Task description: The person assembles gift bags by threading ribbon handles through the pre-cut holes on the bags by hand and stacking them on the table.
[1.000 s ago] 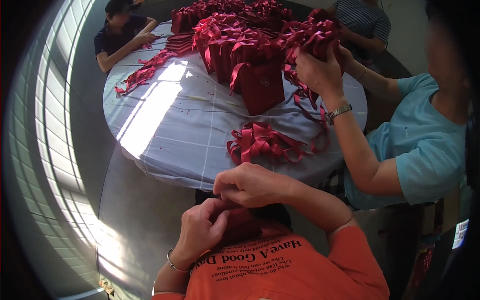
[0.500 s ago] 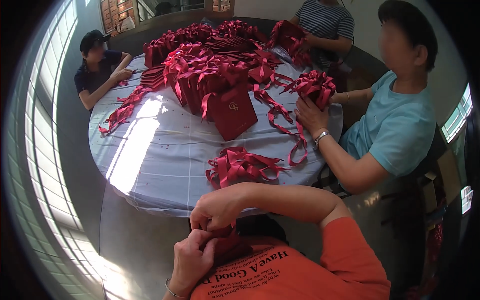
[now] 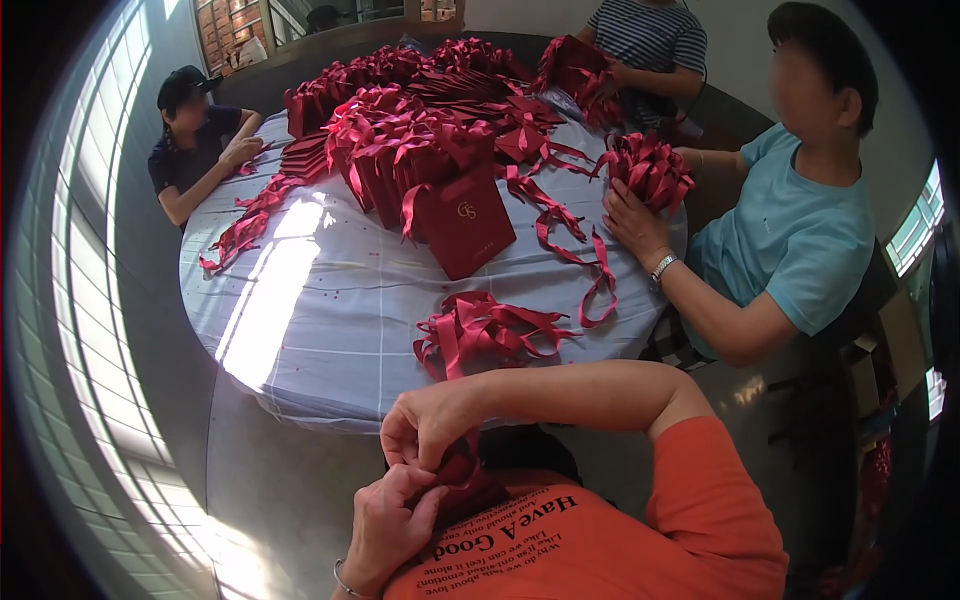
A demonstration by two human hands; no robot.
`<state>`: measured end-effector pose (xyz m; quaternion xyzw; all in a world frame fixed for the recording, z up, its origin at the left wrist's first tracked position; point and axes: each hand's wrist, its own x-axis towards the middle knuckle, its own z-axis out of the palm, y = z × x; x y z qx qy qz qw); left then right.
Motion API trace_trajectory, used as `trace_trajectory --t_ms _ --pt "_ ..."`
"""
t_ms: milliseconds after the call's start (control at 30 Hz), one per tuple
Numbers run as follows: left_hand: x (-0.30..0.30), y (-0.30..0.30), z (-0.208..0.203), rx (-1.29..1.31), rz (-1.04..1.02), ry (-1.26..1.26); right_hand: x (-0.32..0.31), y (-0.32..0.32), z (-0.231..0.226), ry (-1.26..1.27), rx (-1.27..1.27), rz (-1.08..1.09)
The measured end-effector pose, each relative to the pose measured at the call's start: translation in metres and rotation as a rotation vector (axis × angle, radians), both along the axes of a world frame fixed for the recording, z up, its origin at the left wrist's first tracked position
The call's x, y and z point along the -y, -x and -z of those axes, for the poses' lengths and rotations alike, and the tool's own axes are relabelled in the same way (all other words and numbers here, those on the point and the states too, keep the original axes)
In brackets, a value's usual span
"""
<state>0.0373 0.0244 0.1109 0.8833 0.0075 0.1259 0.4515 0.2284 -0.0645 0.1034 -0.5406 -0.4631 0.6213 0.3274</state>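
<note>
A dark red gift bag [image 3: 466,488] is held close against my orange shirt, partly covered by my hands. My left hand [image 3: 392,518], with a bracelet at its wrist, pinches the bag's edge between thumb and fingers. From above, my right hand [image 3: 432,420] bends over and meets the left fingertips, closed on a red ribbon [image 3: 473,443] at the bag's top. The exact spot where the fingertips meet is hidden. Just beyond, a loose pile of red ribbons [image 3: 485,335] lies on the near part of the table.
The round table [image 3: 330,375] has a pale cloth. Many red ribboned bags [image 3: 385,170] stand in its middle, one red bag [image 3: 466,225] leaning in front. At right, a person in light blue [image 3: 790,245] holds a ribbon-topped bundle [image 3: 648,172]. Two others sit at the far side.
My fingers have shifted slightly at the bag's top, and more of the ribbon shows beside them. The person at right has moved the ribboned bundle a little to the right.
</note>
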Motion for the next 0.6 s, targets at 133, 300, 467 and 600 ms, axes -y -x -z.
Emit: trace_trajectory --t_ms 133,300,467,600 --pt "0.003 0.003 0.000 0.032 0.001 -0.021 0.003 -0.005 -0.005 0.037 -0.081 -0.052" --pt "0.002 0.007 -0.003 0.018 -0.023 -0.034 0.003 -0.004 -0.031 0.081 0.047 -0.123" --pt "-0.001 0.000 0.002 0.089 0.032 -0.051 0.013 0.002 -0.016 0.097 -0.064 0.086" --pt "-0.003 0.000 0.006 0.105 0.008 -0.039 0.010 0.002 -0.016 0.071 -0.095 0.139"
